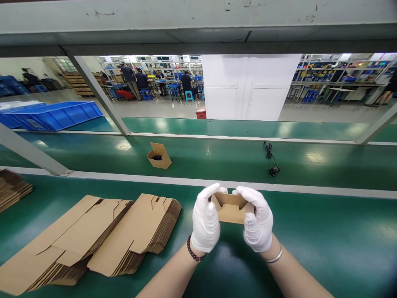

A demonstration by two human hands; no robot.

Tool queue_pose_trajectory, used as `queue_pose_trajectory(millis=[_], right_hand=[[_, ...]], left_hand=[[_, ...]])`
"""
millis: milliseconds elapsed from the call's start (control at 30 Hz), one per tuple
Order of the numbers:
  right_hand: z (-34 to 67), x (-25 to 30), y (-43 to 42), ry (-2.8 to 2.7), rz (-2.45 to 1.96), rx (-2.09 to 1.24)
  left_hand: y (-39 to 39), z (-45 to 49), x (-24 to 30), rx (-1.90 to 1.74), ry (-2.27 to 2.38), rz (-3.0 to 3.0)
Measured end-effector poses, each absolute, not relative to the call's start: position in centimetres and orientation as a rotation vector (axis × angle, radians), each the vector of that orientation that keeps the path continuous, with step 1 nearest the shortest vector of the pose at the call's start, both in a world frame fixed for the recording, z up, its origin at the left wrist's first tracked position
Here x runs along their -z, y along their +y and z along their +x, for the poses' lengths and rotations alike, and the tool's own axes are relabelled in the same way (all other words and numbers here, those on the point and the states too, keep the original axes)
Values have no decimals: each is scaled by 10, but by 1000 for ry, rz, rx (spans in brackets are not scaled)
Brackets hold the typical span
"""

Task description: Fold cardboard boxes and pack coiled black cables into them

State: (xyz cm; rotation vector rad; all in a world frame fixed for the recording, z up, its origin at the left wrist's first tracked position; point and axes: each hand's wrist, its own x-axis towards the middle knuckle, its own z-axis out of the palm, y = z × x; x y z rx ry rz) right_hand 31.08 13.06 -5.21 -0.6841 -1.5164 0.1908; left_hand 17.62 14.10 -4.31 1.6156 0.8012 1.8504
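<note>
Both my hands wear white gloves and grip one small brown cardboard box (231, 207) above the green table. My left hand (205, 219) clasps its left end, fingers curled over the top flap. My right hand (257, 217) clasps the right end the same way. The box's flaps are partly folded inward. To the left lie fanned stacks of flat cardboard blanks (93, 236).
An open small box (159, 156) and a black cable (271, 159) sit on the green conveyor belt (217, 157) beyond. More blanks (10, 188) lie at the far left, and blue bins (52, 115) stand behind. Several people work at distant benches.
</note>
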Motion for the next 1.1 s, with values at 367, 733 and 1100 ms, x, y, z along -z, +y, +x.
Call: queue_pose_trajectory(millis=[367,733,1100], right_hand=[[308,48,127,-1561,-696,-146],[339,18,137,-1795,-601,270],[361,1,127,-1825,-633,185]], left_hand=[[143,169,41,-1865,582,1635],[145,172,31,-1432,760,1427],[168,161,31,-1238,641,1246]])
